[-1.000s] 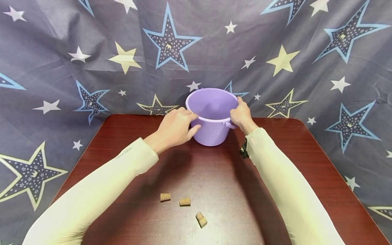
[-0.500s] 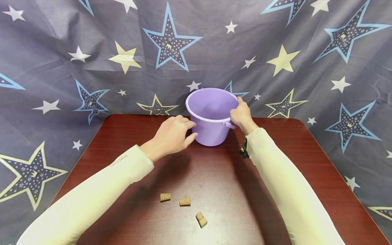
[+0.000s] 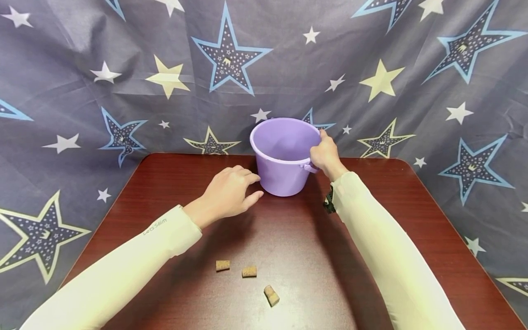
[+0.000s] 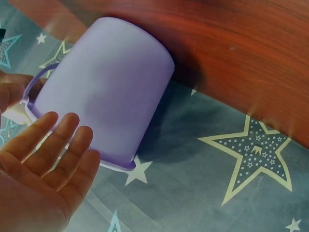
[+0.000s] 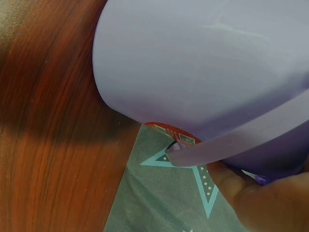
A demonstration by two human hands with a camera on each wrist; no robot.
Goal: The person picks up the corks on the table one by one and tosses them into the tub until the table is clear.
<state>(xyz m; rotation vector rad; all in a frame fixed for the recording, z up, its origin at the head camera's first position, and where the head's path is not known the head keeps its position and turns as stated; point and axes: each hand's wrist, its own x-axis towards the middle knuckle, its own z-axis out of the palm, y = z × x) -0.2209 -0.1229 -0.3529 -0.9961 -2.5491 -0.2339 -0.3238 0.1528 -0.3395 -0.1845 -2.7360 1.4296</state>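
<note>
A purple bucket (image 3: 282, 176) stands upright at the far edge of the table. My right hand (image 3: 326, 155) grips its rim on the right side, over the handle, which hangs down the outside. In the right wrist view the bucket's handle (image 5: 241, 137) runs past my curled fingers (image 5: 260, 198). My left hand (image 3: 228, 190) is to the left of the bucket, just apart from its wall, fingers extended and holding nothing. The left wrist view shows these spread fingers (image 4: 58, 150) beside the bucket wall (image 4: 111, 82).
Three corks lie on the near part of the brown table (image 3: 185, 293): a left cork (image 3: 222, 266), a middle cork (image 3: 249, 272) and a right cork (image 3: 271, 296). A grey star-patterned cloth (image 3: 288, 68) hangs close behind the bucket and along both table sides.
My left hand has let go of the bucket's rim and moved down and to the left. The right hand, bucket and corks stay where they were.
</note>
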